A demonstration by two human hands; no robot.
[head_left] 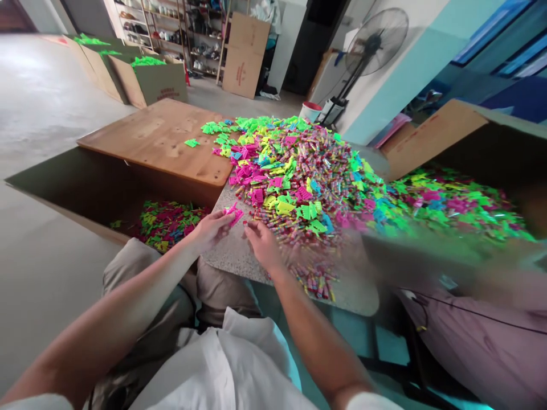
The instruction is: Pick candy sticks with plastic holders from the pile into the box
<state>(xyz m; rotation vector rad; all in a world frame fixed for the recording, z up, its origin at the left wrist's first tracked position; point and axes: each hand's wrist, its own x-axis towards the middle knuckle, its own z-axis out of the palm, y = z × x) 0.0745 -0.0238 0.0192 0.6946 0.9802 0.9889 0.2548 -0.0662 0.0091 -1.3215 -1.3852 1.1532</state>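
My left hand [213,229] is closed around a bright pink plastic piece [235,213] with thin bars, above the speckled tabletop's left edge. Close beside it, my right hand [262,245] pinches a small tube, of which only the red end [245,223] shows. The rest of that tube is hidden by my fingers. A big heap of striped tubes [327,165] covers the table past my hands. Mixed in are flat plastic pieces in green, pink, yellow and blue, such as a yellow piece [285,208] and a green piece [308,211].
At my left, an open carton [64,196] holds colourful pieces, with a wooden board [158,139] across its far side. Another filled carton [431,139] stands right. A co-worker's blurred arm [427,250] reaches over the table. Farther back are a fan [376,42] and cartons [160,82].
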